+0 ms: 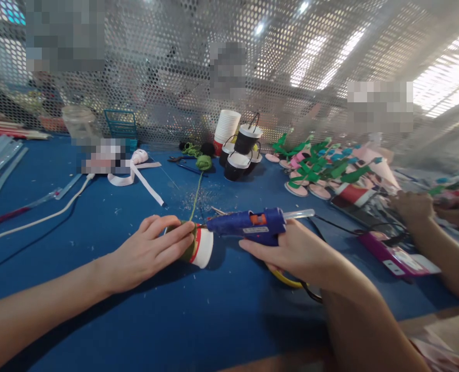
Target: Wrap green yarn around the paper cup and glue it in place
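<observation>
My left hand (152, 248) lies over a paper cup (204, 248) tipped on its side, its fingers wrapped round the part covered in dark green yarn. The cup's white and red end sticks out to the right. A strand of green yarn (196, 196) runs from the cup up to a green yarn ball (204, 163). In my right hand (291, 248) is a blue hot glue gun (248, 225), a clear glue stick (299, 213) jutting from its back. The gun's nozzle points left and is close to the cup; whether it touches cannot be made out.
Small black and white buckets (237, 165) stand beside stacked white paper cups (227, 126). Green craft stems on pink bases (318, 173) crowd the right. A purple power strip (388, 256) lies near another person's arm (426, 227). White ribbon (146, 181) and a white cable (59, 212) are at left.
</observation>
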`<state>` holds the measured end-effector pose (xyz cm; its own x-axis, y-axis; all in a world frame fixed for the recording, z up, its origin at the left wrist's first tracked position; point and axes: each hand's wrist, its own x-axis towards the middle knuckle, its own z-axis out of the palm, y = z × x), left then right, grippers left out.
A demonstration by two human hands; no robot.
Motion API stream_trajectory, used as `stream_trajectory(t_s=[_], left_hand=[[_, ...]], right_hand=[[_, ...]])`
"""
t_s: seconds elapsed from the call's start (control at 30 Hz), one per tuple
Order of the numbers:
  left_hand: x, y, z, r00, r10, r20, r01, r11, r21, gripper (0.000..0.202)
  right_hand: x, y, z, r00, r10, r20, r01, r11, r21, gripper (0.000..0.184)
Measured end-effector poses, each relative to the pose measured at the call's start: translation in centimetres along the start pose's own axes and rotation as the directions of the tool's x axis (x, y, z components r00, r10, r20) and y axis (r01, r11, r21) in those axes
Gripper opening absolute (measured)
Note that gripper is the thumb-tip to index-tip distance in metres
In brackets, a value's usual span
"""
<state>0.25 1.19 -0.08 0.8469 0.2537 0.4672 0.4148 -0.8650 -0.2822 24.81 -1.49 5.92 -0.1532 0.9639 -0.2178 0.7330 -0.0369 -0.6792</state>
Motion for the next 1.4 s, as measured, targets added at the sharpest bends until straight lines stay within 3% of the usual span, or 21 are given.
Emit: stream_trajectory(t_s=[0.23, 0.53, 0.73, 0.9, 1.03, 1.33, 1.4], left_hand=[[0.0, 0.0, -0.2, 1.000, 0.012, -0.001, -0.012, 1.000, 0.008, 0.030], [-0.3, 0.3, 0.1, 0.999, -0.024, 0.021, 0.025, 0.999, -0.032, 0.032], [0.0, 0.3, 0.0, 1.000, -0.005, -0.021, 0.005, 1.000, -0.004, 0.031], [-0.3, 0.3, 0.2, 0.999, -0.033, 0.003, 0.033, 0.999, -0.033, 0.032], [-0.4, 0.3, 0.2, 0.998, -0.055, 0.011, 0.056, 0.996, -0.074, 0.032], [-0.6, 0.2, 0.5, 0.991, -0.125, 0.056, 0.133, 0.976, -0.172, 0.037], [-0.6, 0.2, 0.6, 0.988, -0.145, 0.057, 0.153, 0.970, -0.189, 0.037]], right_hand=[[-0.5, 0.5, -0.1, 0.999, -0.024, 0.033, 0.021, 0.996, 0.089, 0.020], [0.3, 0.1, 0.0, 0.999, 0.050, 0.021, -0.051, 0.998, 0.027, 0.025], [-0.1, 0.1, -0.1, 1.000, -0.020, 0.017, 0.019, 0.999, 0.046, 0.021], [0.1, 0.3, 0.2, 0.999, 0.039, -0.013, -0.039, 0.999, -0.004, 0.029], [-0.2, 0.2, 0.4, 0.999, 0.030, -0.026, -0.030, 1.000, 0.010, 0.021], [-1.0, -0.7, 0.1, 0.995, -0.066, -0.080, 0.048, 0.979, -0.200, 0.015], [-1.0, -0.5, -0.1, 0.986, -0.159, -0.047, 0.140, 0.950, -0.279, 0.014]])
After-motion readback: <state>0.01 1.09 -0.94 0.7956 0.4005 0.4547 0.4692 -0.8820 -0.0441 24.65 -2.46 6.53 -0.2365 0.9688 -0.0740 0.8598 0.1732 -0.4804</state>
